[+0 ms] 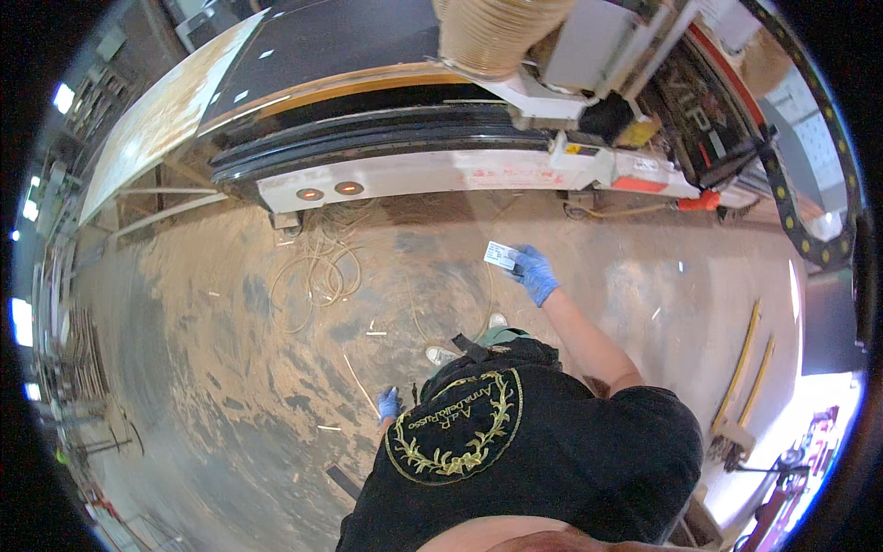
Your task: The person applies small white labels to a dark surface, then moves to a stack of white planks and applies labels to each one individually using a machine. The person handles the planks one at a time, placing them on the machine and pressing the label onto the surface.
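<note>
My right hand (533, 273), in a blue glove, is stretched out ahead of me. Its fingers are closed on the edge of a small white printed label (499, 255), which faces up over the floor. My left hand (388, 403), also gloved in blue, hangs low by my left side. Its fingers are too small and partly hidden to read. Close beside it is a thin light strip of wood (360, 381); whether the hand touches it I cannot make out.
A long machine with a white rail (423, 175) and dark bed (340, 37) spans the area ahead, with a ribbed hose (497, 37) above it. Coiled hose (313, 285) and wood scraps lie on the dusty floor (212, 368). Yellow bars (740, 368) lie at right.
</note>
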A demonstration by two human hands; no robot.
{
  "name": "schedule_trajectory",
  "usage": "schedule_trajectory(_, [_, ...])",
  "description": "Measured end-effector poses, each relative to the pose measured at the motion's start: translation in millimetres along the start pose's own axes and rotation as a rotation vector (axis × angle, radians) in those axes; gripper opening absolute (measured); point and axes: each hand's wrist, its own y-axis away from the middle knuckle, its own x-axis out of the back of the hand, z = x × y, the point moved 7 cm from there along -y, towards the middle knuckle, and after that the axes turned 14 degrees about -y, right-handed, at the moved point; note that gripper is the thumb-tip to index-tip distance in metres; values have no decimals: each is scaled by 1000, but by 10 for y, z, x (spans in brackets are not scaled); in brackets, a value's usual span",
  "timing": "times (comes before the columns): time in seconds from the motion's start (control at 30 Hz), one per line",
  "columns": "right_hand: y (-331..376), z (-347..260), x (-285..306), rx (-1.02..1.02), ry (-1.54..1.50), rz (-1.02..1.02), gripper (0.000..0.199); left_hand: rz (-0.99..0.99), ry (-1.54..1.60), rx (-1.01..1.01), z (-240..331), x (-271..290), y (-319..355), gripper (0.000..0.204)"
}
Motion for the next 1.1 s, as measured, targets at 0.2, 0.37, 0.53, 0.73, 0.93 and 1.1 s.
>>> schedule_trajectory(0.2, [223, -471, 216, 130, -74, 81, 20, -155, -117, -77, 718, 154, -53, 37])
schedule_trajectory(0.37, [575, -756, 363, 248, -113, 184, 18, -93, -123, -6, 1132, 263, 2, 38])
schedule_trajectory(0.53, [777, -1007, 514, 338, -122, 217, 20, -114, -240, -76, 1386, 61, -208, 41])
schedule_trajectory(0.73, [915, -1297, 1006, 408, -122, 181, 24, -246, -93, -124, 1675, -770, -435, 35])
schedule_trajectory(0.93, [1119, -1619, 1516, 479, -195, 267, 24, -396, -881, -517, 2209, -1926, -292, 35])
schedule_trajectory(1.1, [1368, -1543, 1976, 569, -184, 454, 20, -211, -2610, -1651, 2419, -2762, -160, 46])
